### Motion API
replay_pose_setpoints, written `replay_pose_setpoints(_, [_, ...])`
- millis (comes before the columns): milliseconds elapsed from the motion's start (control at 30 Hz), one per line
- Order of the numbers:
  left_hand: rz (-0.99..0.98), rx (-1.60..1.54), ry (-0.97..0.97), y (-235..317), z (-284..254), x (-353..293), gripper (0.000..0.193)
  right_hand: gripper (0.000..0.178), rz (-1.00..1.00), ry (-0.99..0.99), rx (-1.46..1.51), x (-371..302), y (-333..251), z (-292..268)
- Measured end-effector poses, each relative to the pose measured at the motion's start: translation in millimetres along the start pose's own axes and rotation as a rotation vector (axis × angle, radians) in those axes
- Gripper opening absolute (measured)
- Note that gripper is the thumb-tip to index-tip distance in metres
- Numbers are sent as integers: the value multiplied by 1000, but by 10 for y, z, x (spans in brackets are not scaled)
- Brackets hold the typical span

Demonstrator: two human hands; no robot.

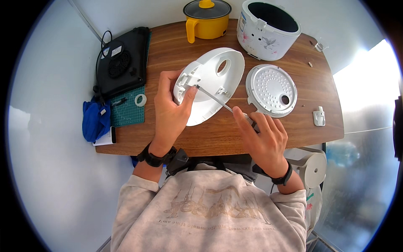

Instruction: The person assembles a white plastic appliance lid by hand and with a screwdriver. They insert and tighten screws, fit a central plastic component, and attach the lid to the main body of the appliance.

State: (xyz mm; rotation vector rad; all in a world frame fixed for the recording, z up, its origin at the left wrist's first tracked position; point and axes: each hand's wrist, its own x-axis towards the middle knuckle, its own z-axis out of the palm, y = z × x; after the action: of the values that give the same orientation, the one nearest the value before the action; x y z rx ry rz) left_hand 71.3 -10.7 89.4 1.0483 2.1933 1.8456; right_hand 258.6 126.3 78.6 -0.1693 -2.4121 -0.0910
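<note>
My left hand [171,110] grips a white plastic rice cooker lid shell [208,74] by its hinge end, holding it tilted with its hollow inside facing me. My right hand [265,137] is closed around the handle of a screwdriver [216,99]. The metal shaft runs up and left, and its tip meets the hinge part of the lid close to my left thumb. Just right of the lid lies a round white inner plate [272,90] with small bumps and one dark hole. At the back stands the white rice cooker body [265,42], without a lid, flower patterns on its side.
A yellow pot [208,28] with a dark lid stands at the back. On the left, a black induction cooker [122,63] overlaps a green cutting mat [129,111] with a tape roll [140,100]; a blue cloth [96,121] is beside it. A small white plastic part [319,116] lies far right.
</note>
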Motion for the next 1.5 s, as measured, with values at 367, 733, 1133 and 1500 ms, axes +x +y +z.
replay_pose_setpoints(367, [16, 57, -9, -29, 6, -19, 32, 53, 25, -105, 156, 60, 20, -105])
replay_pose_setpoints(733, [49, 61, 18, -16, 14, -14, 32, 39, 151, -158, 395, 79, -47, -99])
replay_pose_setpoints(1133, [81, 100, 45, -11, 31, 3, 31, 37, 724, -500, 1238, 91, -105, -82])
replay_pose_setpoints(1500, [48, 41, 42, -55, 12, 13, 32, 33, 680, -434, 1202, 32, -70, -23])
